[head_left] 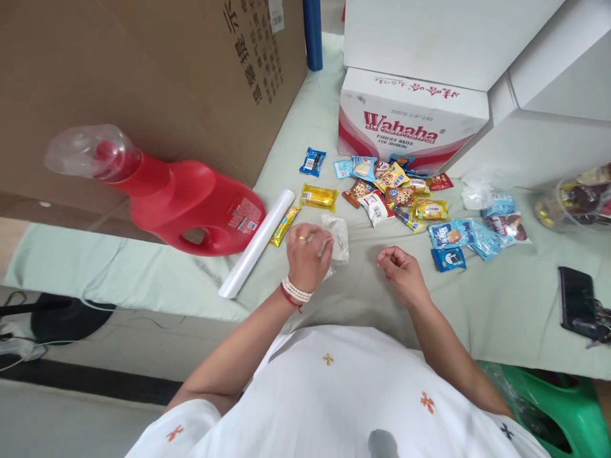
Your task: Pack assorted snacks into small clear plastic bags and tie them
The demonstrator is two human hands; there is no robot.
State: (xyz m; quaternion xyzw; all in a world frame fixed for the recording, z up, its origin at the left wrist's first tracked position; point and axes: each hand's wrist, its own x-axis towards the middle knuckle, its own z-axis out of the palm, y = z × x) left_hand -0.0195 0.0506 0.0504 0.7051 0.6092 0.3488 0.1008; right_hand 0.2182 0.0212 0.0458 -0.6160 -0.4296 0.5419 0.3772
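My left hand (308, 256), with a ring and a beaded bracelet, is curled over the left edge of a crumpled clear plastic bag (340, 240). Its fingers look closed at the bag, though the grip itself is partly hidden. To the right of the bag, my right hand (403, 275) is held with curled fingers, thumb against forefinger; whatever is in them, if anything, cannot be made out. Beyond my left hand lie a yellow-wrapped snack (319, 197) and a slim yellow packet (285, 226). A pile of small wrapped snacks (400, 196) is spread farther back.
A white plastic roll (258, 245) and a red detergent jug (200, 207) lie at left by a large cardboard box (157, 70). Behind stands a Wahaha carton (410, 121). At right are blue snack packets (451, 234), a clear tub (568, 203) and a phone (576, 296).
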